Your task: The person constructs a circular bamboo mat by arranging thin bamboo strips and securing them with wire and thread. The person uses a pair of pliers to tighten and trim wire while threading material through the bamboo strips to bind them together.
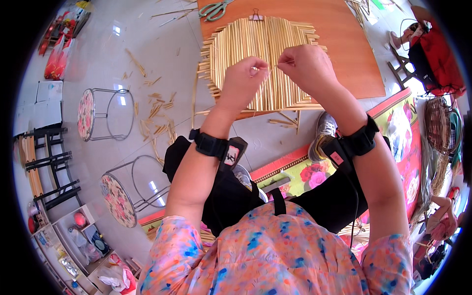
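A round mat of side-by-side straw-coloured sticks (268, 34), with jagged ends at its edges, lies on an orange wooden board (356, 59). Over its middle, my left hand (242, 82) is closed in a pinch on what looks like a fine, pale thread. My right hand (307, 68), just to the right and slightly higher, also pinches at the fine thread, which is hard to make out. A black binder clip (255, 17) grips the mat's far edge. Green-handled scissors (211, 10) lie beyond the mat at the board's far left.
Two floral stools (86, 113) (117, 201) are on the tiled floor at left among stick scraps (160, 105). A floral mat (314, 182) lies beneath me. At right are a basket (435, 123) and two other people (440, 59) (442, 221); shelving (69, 231) stands lower left.
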Tool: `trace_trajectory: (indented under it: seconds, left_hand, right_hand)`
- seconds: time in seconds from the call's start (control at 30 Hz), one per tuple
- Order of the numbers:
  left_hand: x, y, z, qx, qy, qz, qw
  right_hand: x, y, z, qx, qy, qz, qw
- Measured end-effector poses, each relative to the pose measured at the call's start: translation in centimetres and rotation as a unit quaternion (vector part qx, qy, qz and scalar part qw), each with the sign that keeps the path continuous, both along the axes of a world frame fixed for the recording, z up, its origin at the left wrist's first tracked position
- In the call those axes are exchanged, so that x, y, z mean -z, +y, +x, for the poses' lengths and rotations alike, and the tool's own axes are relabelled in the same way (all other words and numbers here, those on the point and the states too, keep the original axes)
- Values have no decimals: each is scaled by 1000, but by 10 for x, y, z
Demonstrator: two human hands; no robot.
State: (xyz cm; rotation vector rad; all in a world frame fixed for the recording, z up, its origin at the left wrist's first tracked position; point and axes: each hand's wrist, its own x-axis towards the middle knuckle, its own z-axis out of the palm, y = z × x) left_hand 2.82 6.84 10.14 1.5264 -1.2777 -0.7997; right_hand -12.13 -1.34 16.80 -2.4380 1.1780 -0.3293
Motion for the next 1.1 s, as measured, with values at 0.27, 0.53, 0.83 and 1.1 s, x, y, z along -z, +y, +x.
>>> trace_trajectory:
  seconds: [0.27,0.53,0.83,1.1]
  left_hand:
    - [-20,3,-9,-16,-29,-48,998]
    - [-21,10,-3,-15,13,-9,1000]
    - [-15,8,21,-92,271,65,956]
    - [-19,13,20,-55,215,62,973]
  right_hand:
    - [-2,8,1,-24,-56,18,998]
    - [3,6,8,-73,-53,-5,996]
    - [14,0,13,80,-143,55,985]
    - [42,17,19,32,-98,205,973]
